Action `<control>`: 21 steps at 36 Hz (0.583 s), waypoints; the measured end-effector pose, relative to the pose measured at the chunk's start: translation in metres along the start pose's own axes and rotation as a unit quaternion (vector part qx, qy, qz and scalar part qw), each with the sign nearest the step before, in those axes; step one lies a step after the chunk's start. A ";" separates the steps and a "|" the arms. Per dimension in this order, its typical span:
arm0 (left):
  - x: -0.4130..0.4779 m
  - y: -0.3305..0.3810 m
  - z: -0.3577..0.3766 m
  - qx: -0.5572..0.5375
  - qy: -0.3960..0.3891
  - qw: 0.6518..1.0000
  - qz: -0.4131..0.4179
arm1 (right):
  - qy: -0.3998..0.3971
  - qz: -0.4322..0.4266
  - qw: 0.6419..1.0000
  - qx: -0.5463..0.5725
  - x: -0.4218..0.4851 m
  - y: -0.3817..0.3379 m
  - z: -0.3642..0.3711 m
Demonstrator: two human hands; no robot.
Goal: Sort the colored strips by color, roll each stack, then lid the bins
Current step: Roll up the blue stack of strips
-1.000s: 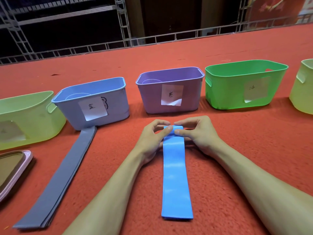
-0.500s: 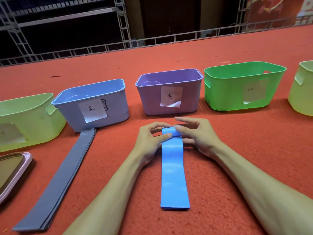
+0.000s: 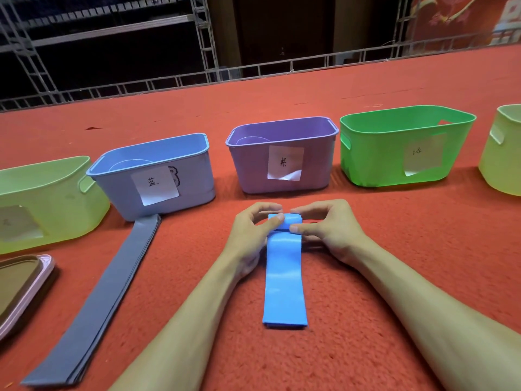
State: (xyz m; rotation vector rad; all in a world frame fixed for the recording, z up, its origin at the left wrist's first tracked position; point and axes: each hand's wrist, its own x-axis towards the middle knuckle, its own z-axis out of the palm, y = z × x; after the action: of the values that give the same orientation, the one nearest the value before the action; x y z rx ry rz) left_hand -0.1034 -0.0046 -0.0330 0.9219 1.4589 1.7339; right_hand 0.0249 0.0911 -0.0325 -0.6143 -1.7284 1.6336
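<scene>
A stack of bright blue strips (image 3: pixel 284 289) lies lengthwise on the red carpet in front of me. Its far end is curled into a small roll (image 3: pixel 287 221). My left hand (image 3: pixel 251 232) pinches the roll from the left, thumb on top. My right hand (image 3: pixel 329 230) pinches it from the right with thumb and fingers. A stack of grey strips (image 3: pixel 104 294) lies flat to the left, its far end touching the blue bin (image 3: pixel 158 176). Behind my hands stand the purple bin (image 3: pixel 282 156) and the green bin (image 3: pixel 406 145), each with a paper label.
A pale yellow-green bin (image 3: pixel 42 204) stands at far left and another (image 3: pixel 504 150) at the right edge. A pink-rimmed lid (image 3: pixel 22 286) lies at lower left. A metal truss railing (image 3: pixel 253 71) runs along the carpet's far edge.
The roll at the far end has grown and the flat part of the blue stack has shortened, its near end drawn toward my hands.
</scene>
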 end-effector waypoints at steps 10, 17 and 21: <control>-0.002 -0.001 -0.004 0.064 -0.036 0.997 -0.025 | 0.018 -0.039 0.998 -0.039 0.002 0.001 -0.004; -0.004 0.003 -0.004 0.015 -0.025 0.999 -0.028 | -0.016 -0.036 0.999 -0.006 0.002 0.005 -0.007; -0.003 0.003 -0.004 -0.002 -0.014 1.000 -0.010 | -0.039 0.013 0.996 0.080 0.002 0.003 -0.008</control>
State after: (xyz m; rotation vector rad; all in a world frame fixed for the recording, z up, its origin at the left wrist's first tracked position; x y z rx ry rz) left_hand -0.1052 -0.0096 -0.0309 0.9229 1.4405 1.7036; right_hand 0.0290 0.0982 -0.0358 -0.5041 -1.6292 1.8144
